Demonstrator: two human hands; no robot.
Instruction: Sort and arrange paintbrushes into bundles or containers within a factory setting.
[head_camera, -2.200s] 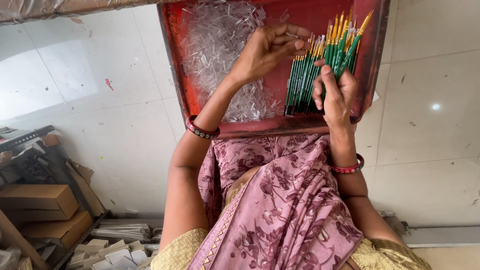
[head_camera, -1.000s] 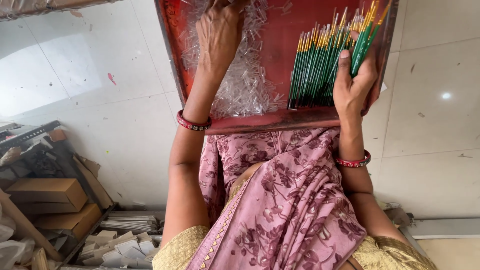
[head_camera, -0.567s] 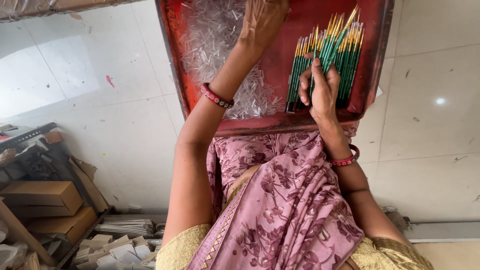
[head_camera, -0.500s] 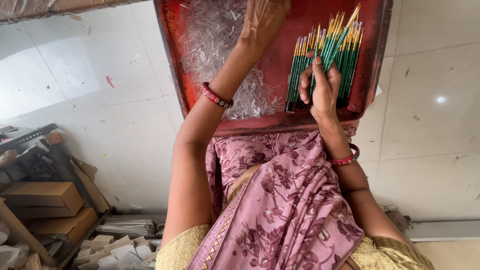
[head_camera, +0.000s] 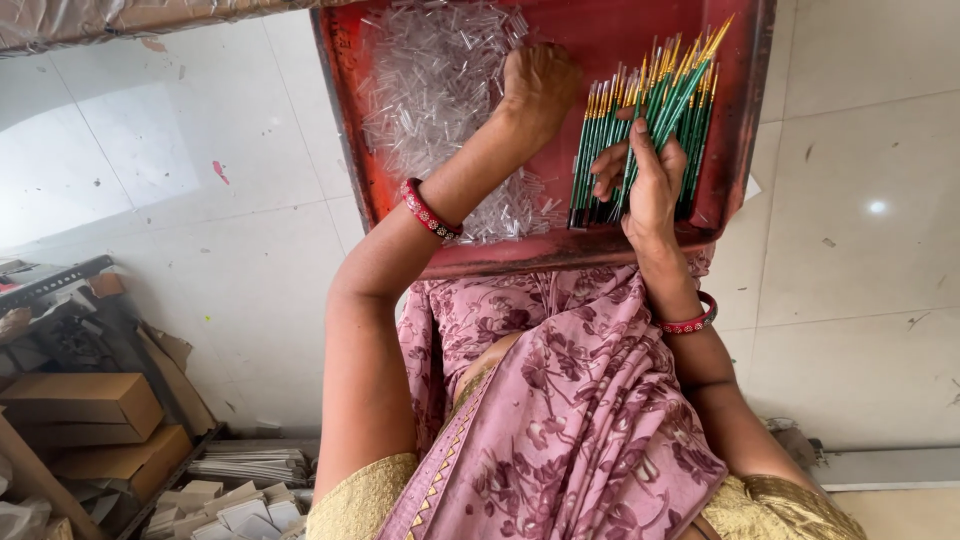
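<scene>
A red tray (head_camera: 560, 255) rests on my lap, over a pink flowered cloth. A heap of short clear plastic tubes (head_camera: 430, 90) fills its left half. My left hand (head_camera: 540, 85) lies knuckles up on the right edge of that heap, fingers curled down among the tubes and hidden. On the tray's right side my right hand (head_camera: 650, 175) grips a bundle of thin green brushes with yellow ends (head_camera: 600, 150), fanned out and pointing away from me. Both wrists wear red bangles.
Pale floor tiles (head_camera: 860, 200) surround the tray. At the lower left are brown cardboard boxes (head_camera: 80, 400), a dark rack (head_camera: 50, 285) and stacks of white cards (head_camera: 230, 490).
My left hand left the brush bundle, reached to the far end of the tube heap, then drew back nearer. My right hand shifted its hold on the brushes and lowered them slightly.
</scene>
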